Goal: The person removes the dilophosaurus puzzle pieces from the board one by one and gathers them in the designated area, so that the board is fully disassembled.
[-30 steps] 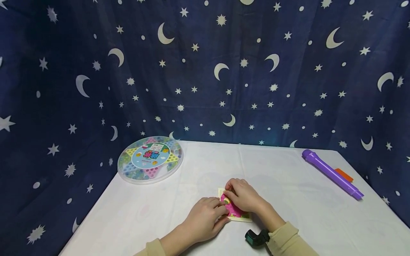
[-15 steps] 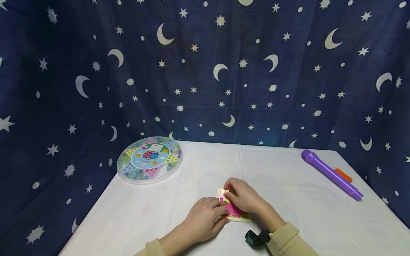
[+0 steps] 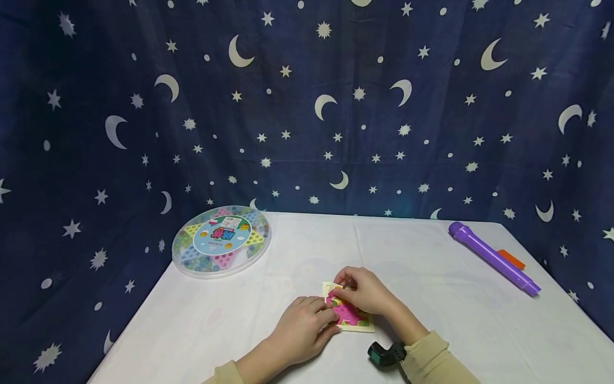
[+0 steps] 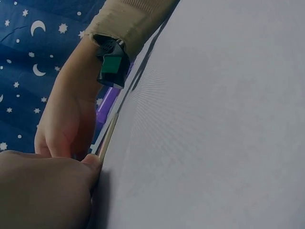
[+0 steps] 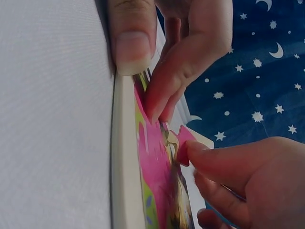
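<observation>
A small jigsaw puzzle [image 3: 352,314] with a pink picture and a cream frame [image 3: 360,328] lies on the white table, partly hidden under both hands. My left hand [image 3: 304,325] holds it at its near left side: in the right wrist view the thumb sits against the frame edge and bent fingertips press the pink picture. Over the puzzle's far part is my right hand [image 3: 366,293]. Between its thumb and finger it pinches a pink puzzle piece [image 5: 183,143], tilted up against the picture. In the left wrist view the hands hide most of the puzzle.
A round, clear-lidded Chinese checkers set [image 3: 221,242] lies at the table's back left. Toward the right edge are a purple microphone-shaped stick [image 3: 494,258] and an orange object [image 3: 511,259] partly behind it. A dark star-patterned curtain [image 3: 288,106] hangs behind the table.
The head view has shifted slightly, moving the scene a little left. Both hands keep nearly the same place on the puzzle, the right fingers moving only slightly around the piece.
</observation>
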Demonstrator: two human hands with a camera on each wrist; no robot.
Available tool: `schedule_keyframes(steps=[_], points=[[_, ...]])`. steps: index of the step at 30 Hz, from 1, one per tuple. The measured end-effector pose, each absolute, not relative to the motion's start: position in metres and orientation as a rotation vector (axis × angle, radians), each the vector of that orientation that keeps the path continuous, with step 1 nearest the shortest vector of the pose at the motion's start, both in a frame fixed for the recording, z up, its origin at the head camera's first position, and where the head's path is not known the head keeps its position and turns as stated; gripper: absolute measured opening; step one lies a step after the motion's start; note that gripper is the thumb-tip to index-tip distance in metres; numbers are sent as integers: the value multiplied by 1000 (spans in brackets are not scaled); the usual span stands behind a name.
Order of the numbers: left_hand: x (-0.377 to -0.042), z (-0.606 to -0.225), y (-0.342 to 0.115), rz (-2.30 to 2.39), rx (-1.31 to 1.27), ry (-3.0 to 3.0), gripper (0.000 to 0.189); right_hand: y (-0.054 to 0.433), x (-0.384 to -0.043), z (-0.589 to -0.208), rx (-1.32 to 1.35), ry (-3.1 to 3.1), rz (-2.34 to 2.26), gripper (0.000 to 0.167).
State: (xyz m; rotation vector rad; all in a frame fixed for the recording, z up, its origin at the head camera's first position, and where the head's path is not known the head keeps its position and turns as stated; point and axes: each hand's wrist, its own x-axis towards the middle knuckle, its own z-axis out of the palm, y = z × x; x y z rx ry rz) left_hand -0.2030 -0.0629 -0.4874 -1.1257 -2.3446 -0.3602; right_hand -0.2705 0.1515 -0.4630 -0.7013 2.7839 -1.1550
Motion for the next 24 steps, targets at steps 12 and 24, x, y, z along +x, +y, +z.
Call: schedule_keyframes(steps=[12,24], points=[[-205,-487,-70,-407,-1089,-2352,16,154,-273,-457,-655,2752,-1352,12],[-210,-487,-97,-490,-1036,-2432,18,194,-292,-462,-332,2748,-1459,20]])
